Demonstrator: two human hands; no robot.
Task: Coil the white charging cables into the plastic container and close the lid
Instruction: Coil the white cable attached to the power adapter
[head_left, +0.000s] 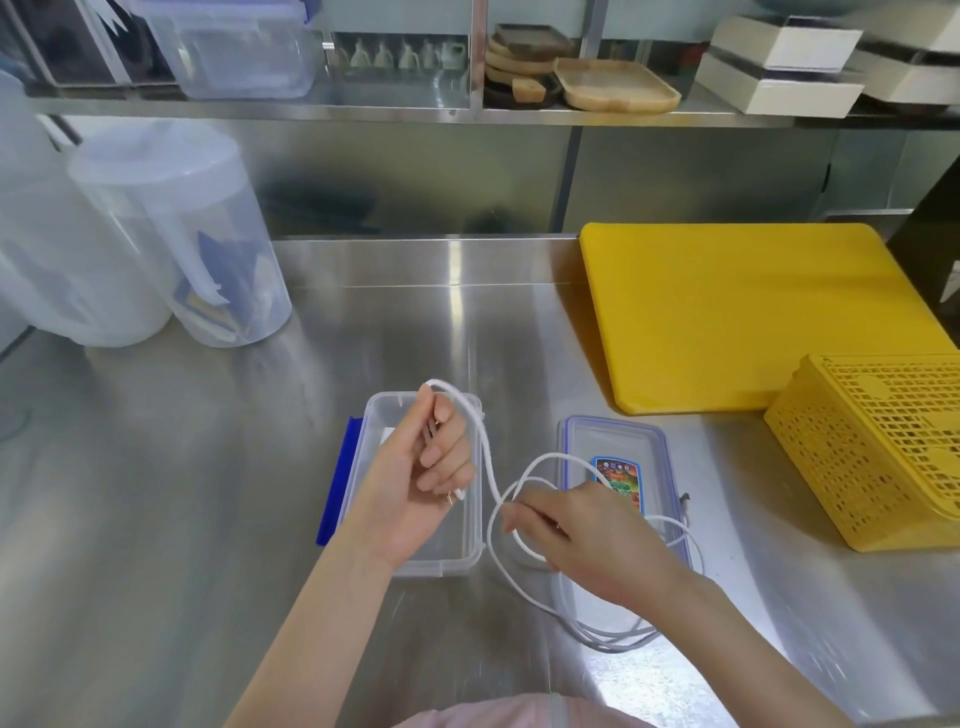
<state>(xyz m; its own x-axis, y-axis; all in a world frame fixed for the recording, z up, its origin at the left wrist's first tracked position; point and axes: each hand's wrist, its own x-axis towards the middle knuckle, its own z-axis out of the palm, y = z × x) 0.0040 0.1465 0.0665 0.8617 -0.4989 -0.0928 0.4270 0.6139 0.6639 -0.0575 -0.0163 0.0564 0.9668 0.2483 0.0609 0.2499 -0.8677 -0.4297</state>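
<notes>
Head cam view here, looking down at a steel counter (208, 493). The left hand (415, 483) is hovering over the clear plastic container (358, 467), fingers curled in around one end of the white charging cable (483, 441), with a little metal plug poking out by the pinky. The cable is arching up over the fingertips and swooping down to the right hand (582, 545), which is pinching a loop of it between thumb and fingers. More cable is lying in loose loops under that hand, partly on the lid (613, 441), which is sitting flat just beside the container with a colourful sticker on it. The container is sitting open, with a blue clip sticking out on its left side. Off to the right, a yellow cutting board (737, 312) and a yellow basket (872, 457) are sitting around; clear jugs (171, 234) are standing back left.
</notes>
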